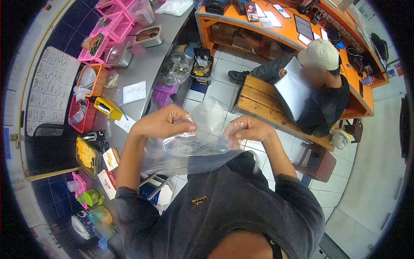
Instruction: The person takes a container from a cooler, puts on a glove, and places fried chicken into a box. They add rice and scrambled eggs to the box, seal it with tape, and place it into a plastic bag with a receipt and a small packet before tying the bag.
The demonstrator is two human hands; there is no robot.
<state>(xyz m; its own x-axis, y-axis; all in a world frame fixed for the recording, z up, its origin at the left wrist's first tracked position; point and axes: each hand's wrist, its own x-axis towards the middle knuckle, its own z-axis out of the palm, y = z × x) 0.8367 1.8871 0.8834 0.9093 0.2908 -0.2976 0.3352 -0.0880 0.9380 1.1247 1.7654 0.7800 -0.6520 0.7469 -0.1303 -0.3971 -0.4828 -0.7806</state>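
Observation:
A clear plastic bag (194, 149) stretches between my two hands in front of my dark shirt, and its loose film hangs towards my chest. My left hand (166, 123) is closed, with thumb and fingers pinching the bag's edge. On the other side my right hand (252, 129) also pinches the plastic, its fingers curled. The film between them looks creased and partly spread. Whether anything is inside the bag I cannot make out.
A steel counter (140, 73) runs along my left with pink baskets (114, 26), a metal pan (148, 35), a yellow tape dispenser (108, 108) and a tray of yellow food (86, 156). A seated person (323, 95) holds white papers on a wooden bench (258, 101) by an orange desk (276, 32).

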